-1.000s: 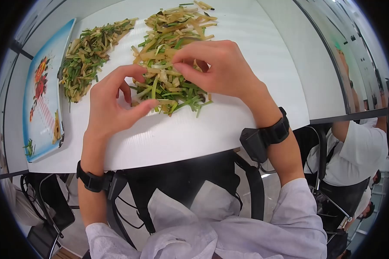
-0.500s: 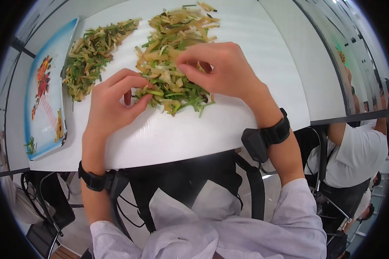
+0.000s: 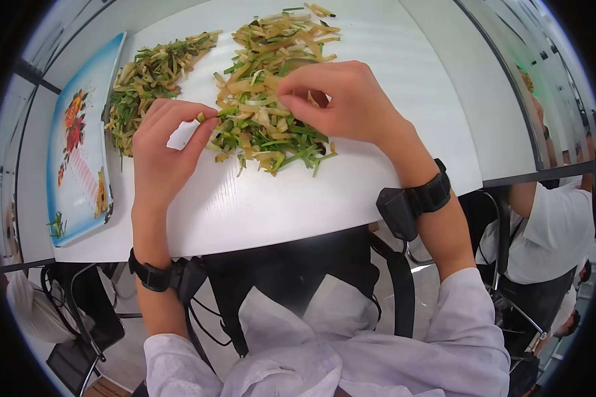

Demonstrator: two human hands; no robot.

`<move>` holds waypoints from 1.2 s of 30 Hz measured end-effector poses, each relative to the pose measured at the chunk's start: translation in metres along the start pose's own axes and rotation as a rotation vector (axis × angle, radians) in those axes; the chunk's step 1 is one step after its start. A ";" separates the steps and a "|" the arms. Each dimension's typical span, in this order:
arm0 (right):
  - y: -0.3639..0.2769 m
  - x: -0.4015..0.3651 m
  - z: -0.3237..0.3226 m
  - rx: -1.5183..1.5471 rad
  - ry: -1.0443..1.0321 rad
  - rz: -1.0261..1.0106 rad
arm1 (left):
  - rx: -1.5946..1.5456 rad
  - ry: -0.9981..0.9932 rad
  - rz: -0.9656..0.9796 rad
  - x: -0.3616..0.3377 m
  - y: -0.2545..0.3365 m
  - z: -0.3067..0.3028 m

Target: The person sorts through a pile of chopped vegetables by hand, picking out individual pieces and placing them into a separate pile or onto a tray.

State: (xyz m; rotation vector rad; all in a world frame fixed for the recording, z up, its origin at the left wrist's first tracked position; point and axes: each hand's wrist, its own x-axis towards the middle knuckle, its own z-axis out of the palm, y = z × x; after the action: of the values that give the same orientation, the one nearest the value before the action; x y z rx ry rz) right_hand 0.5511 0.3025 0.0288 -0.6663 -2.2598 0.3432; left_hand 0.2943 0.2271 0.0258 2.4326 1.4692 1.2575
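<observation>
A pile of chopped vegetable strips (image 3: pixel 265 142), pale yellow and green, lies on the white table in front of me. My left hand (image 3: pixel 162 142) is at the pile's left edge, thumb and forefinger pinching a small green vegetable piece (image 3: pixel 202 117). Over the right side of the pile, my right hand (image 3: pixel 351 102) has thumb and forefinger pressed together at the tips. Pale strips lie right beside those fingertips, and I cannot make out whether one is between them.
Left of the main pile is a second heap of similar strips (image 3: pixel 152 73). A blue-rimmed white tray (image 3: pixel 79 228) with a flower print stands at the far left, holding a few green and yellowish bits. Another person's white sleeve (image 3: pixel 553 225) shows at the right.
My left hand has drawn back a little left and up from the pile, with the green piece in its pinch. My right hand stays almost where it was over the pile.
</observation>
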 end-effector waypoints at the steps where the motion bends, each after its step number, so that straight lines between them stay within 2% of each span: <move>1: 0.000 -0.001 0.001 -0.010 -0.019 -0.002 | 0.017 0.032 0.034 0.000 -0.002 0.001; 3: 0.004 -0.003 0.001 -0.020 -0.007 -0.014 | 0.026 0.039 0.034 -0.003 -0.001 0.004; 5: 0.005 -0.002 -0.001 -0.018 0.030 0.002 | -0.102 0.039 -0.165 -0.005 0.005 0.005; 9: 0.007 -0.002 -0.001 -0.037 -0.014 0.139 | -0.089 -0.041 -0.226 -0.006 0.007 0.002; 11: 0.011 -0.004 0.000 -0.030 -0.009 0.118 | -0.064 -0.031 -0.128 -0.008 0.004 0.005; 13: 0.013 -0.004 0.000 -0.034 -0.024 0.109 | -0.081 -0.069 -0.113 -0.010 0.005 0.005; 18: 0.009 0.000 -0.003 -0.042 0.038 0.093 | -0.089 -0.060 -0.129 -0.007 0.004 0.005; 21: 0.008 -0.001 -0.004 0.004 0.023 0.016 | -0.075 -0.056 -0.150 -0.008 0.004 0.005; 23: 0.006 -0.002 -0.005 0.044 -0.051 0.017 | -0.069 -0.036 -0.192 -0.009 0.004 0.005; 31: 0.006 -0.003 -0.003 0.059 -0.116 0.006 | -0.029 0.069 -0.163 -0.013 0.000 0.004; 33: 0.006 -0.004 -0.003 0.076 -0.116 -0.011 | -0.018 0.124 -0.155 -0.023 0.000 -0.008; 36: 0.004 -0.005 -0.004 0.053 -0.122 0.030 | 0.214 0.189 -0.216 -0.049 -0.013 -0.053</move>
State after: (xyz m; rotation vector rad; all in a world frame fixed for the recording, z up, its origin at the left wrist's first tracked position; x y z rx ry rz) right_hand 0.5581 0.3034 0.0271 -0.6681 -2.3491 0.4673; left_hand 0.2395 0.1784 0.0264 2.2445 1.9503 1.3775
